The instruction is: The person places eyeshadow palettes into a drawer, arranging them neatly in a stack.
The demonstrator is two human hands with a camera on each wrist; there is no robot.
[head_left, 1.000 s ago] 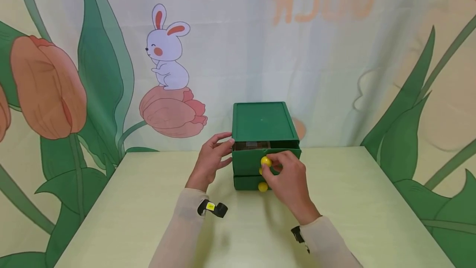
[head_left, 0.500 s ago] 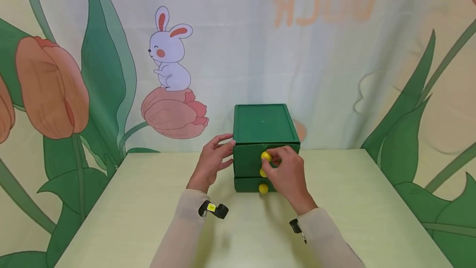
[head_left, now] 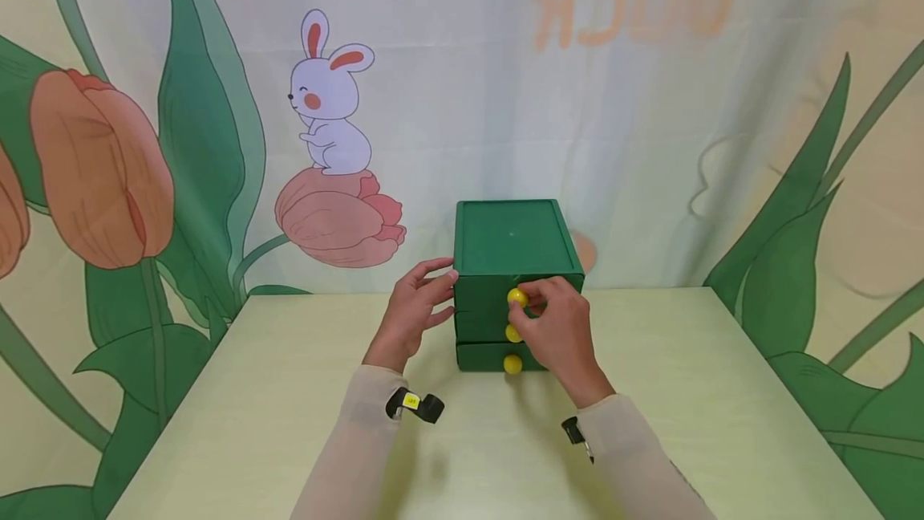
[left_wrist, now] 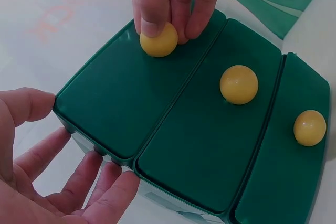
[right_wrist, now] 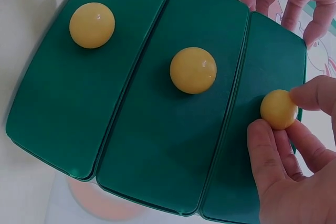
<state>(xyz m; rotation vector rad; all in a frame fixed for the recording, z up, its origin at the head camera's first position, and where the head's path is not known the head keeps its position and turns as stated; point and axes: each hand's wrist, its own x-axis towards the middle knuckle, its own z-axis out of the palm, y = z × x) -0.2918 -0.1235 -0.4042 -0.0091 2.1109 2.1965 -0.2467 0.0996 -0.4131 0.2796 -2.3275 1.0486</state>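
A small green chest of drawers [head_left: 514, 237] stands at the back of the table, its three drawer fronts flush with the body. Each front carries a round yellow knob; the middle knob [left_wrist: 239, 84] and bottom knob [left_wrist: 310, 128] are untouched. My right hand [head_left: 557, 323] pinches the top knob [right_wrist: 279, 109] between thumb and fingers. Against the chest's left side rests my left hand [head_left: 415, 311], its fingers spread and fairly straight, the fingertips touching the side wall and front edge in the left wrist view.
A pale yellow-green table [head_left: 289, 392] bears the chest. Right behind it hangs a curtain [head_left: 462, 103] printed with tulips, leaves and a rabbit. Black camera straps [head_left: 413, 404] sit on both wrists.
The top drawer stood partly out a second ago, showing something brownish inside. My right hand has pushed it back in by its knob. My left hand has stayed at the chest's side.
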